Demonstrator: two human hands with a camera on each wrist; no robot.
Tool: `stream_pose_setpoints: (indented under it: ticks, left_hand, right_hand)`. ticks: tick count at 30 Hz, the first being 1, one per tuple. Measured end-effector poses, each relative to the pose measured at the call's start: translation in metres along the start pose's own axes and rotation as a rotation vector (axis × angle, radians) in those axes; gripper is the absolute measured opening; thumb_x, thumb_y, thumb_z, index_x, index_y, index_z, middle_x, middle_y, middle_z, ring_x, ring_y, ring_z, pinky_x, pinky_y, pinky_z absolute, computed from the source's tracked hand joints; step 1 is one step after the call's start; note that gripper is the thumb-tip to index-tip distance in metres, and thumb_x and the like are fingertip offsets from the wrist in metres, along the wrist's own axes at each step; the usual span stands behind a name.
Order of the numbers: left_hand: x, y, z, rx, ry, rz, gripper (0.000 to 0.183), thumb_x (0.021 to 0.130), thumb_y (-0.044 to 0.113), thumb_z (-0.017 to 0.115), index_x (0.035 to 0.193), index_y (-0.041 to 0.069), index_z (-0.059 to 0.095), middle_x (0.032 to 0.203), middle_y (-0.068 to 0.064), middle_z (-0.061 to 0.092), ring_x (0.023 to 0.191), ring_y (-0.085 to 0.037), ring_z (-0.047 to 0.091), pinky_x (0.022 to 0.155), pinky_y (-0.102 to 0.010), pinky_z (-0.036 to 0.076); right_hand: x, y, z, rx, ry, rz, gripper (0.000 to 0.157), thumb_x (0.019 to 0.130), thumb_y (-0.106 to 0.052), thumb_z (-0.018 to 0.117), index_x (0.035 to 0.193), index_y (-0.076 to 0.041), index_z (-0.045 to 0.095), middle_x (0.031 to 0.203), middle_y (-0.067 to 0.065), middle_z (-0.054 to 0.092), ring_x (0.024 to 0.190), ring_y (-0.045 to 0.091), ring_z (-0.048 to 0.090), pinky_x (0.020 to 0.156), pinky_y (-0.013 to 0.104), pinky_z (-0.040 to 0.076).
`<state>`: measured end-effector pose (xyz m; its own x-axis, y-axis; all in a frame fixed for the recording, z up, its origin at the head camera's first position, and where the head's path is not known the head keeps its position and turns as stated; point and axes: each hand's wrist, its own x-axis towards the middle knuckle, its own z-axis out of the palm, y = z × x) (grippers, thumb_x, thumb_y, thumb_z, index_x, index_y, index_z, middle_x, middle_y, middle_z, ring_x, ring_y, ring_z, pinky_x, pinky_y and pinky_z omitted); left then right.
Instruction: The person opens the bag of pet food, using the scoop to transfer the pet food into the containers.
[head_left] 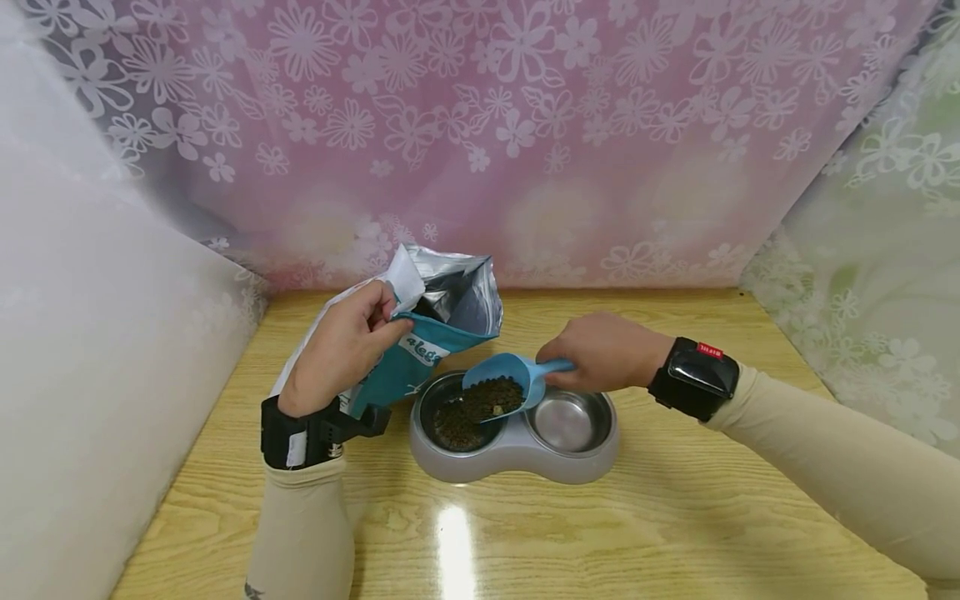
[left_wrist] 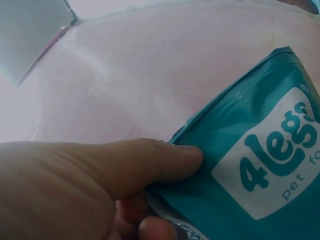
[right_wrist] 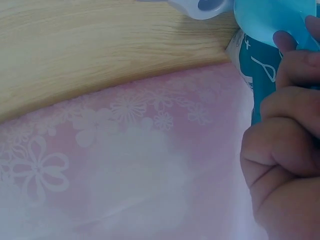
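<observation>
My left hand [head_left: 337, 346] pinches the top edge of a teal pet food bag [head_left: 393, 367], whose silver-lined mouth gapes toward the right. In the left wrist view, the thumb presses on the bag's front [left_wrist: 250, 150] beside the white "4Legs" label. My right hand [head_left: 603, 352] grips the handle of a light blue scoop [head_left: 531, 379], tilted over the left bowl of a grey double pet bowl [head_left: 502, 467]. Brown kibble [head_left: 495, 398] fills the scoop's front, and more kibble [head_left: 457, 429] lies in that bowl. The right steel bowl [head_left: 570, 421] holds nothing.
The double bowl stands on a wood-grain table [head_left: 600, 533], just right of the bag. A pink flowered cloth [head_left: 510, 167] hangs behind the table's back edge. Pale sheets flank it, a white one [head_left: 97, 333] on the left and a floral one [head_left: 877, 292] on the right.
</observation>
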<state>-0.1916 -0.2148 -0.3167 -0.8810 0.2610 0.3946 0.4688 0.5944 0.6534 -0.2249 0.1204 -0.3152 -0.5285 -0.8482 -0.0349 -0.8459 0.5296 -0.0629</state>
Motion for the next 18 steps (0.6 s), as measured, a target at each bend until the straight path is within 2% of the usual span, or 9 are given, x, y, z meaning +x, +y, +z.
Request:
stream_pose_setpoints:
  ticks: [18]
  left_hand:
    - [0.0003, -0.0010, -0.0002, 0.013, 0.000, 0.020, 0.025, 0.094, 0.025, 0.063, 0.090, 0.012, 0.043, 0.068, -0.007, 0.033, 0.057, -0.020, 0.034, 0.055, -0.031, 0.031]
  right_hand:
    - [0.0032, -0.0070, 0.0002, -0.190, 0.054, -0.049, 0.007, 0.088, -0.030, 0.067, 0.090, -0.024, 0.065, 0.064, -0.017, 0.049, 0.053, 0.003, 0.045, 0.050, 0.025, 0.037]
